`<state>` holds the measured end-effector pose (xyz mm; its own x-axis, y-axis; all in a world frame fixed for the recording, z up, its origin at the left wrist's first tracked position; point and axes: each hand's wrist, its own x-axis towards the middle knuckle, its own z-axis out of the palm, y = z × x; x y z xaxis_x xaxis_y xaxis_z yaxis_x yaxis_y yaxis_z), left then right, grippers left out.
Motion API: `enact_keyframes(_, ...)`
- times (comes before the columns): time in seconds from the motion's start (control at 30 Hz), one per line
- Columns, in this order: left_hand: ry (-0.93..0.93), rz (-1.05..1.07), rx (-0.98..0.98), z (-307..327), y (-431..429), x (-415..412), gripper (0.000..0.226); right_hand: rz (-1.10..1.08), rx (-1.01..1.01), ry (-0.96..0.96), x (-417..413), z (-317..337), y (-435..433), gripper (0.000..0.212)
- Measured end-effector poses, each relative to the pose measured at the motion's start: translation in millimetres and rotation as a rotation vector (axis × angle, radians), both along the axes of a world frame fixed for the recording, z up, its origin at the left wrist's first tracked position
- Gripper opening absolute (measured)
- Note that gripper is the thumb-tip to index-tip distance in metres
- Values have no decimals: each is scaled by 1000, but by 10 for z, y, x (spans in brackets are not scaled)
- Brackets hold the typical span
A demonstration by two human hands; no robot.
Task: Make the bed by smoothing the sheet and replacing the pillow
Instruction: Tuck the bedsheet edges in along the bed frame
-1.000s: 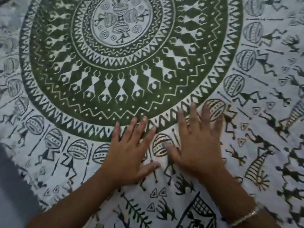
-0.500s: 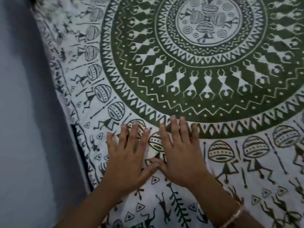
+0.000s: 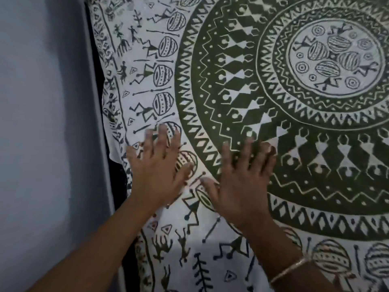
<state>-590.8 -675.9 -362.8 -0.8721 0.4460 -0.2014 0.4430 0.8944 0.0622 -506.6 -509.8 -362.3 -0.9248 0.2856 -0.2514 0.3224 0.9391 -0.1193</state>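
Both my palms are flat on the sheet (image 3: 210, 239) right now, fingers spread wide, not gripping anything. It's that white one with the big dark green mandala circle (image 3: 294, 114) and little dancing stick figures printed all around it. My left hand (image 3: 156, 175) sits just outside the circle's zigzag border, on top of the drum-looking shapes, close to the sheet's edge. My right hand (image 3: 242, 186) is beside it, thumbs near each other but apart, and its fingertips (image 3: 249, 142) reach over the zigzag ring into the green part. There's a thin bracelet (image 3: 288, 270) on my right wrist. On the far side of the left hand from the circle, the sheet ends at a dark gap, then a plain pale blue-grey wall (image 3: 42, 123).
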Motion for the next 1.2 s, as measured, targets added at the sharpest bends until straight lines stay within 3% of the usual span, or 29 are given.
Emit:
enact_keyframes(0.1,-23,-169,5,53,4,-119,66,199,-20,81,-242,0,-63,78)
enact_keyframes(0.17,-29,-245,1,60,43,-363,61,48,6,54,-412,5,79,80)
enact_keyframes(0.23,-46,-106,31,29,0,-703,64,-202,42,-12,-568,-2,180,86)
enact_keyframes(0.3,-59,44,40,-10,-122,-981,71,-282,28,-51,-741,19,91,90)
enact_keyframes(0.4,-26,80,37,30,-138,-1173,74,-89,-31,-49,-1056,10,-259,89)
enact_keyframes(0.5,10,-213,-7,17,-64,-1317,63,179,-44,33,-1402,-14,-361,84)
enact_keyframes(0.57,-38,-163,-25,10,-136,-1560,67,116,-27,35,-1583,2,-242,84)
enact_keyframes(0.67,-52,147,33,24,-314,-1891,72,-190,-46,-45,-1757,44,-151,88)
enact_keyframes(0.8,-114,-160,-37,127,-280,-1929,66,212,-92,-116,-2008,128,-424,84)
enact_keyframes(0.87,-170,-129,-57,159,-299,-1987,65,315,-108,-108,-2102,204,-443,80)
enact_keyframes(0.93,-174,-4,32,256,-328,-2128,66,171,-118,-91,-2178,300,-335,77)
enact_keyframes(1.0,-105,-39,102,385,-324,-2243,70,4,-135,-105,-2230,401,-213,80)
enact_keyframes(1.2,-69,-180,126,423,-109,-2646,69,51,-68,-43,-2624,468,-103,82)
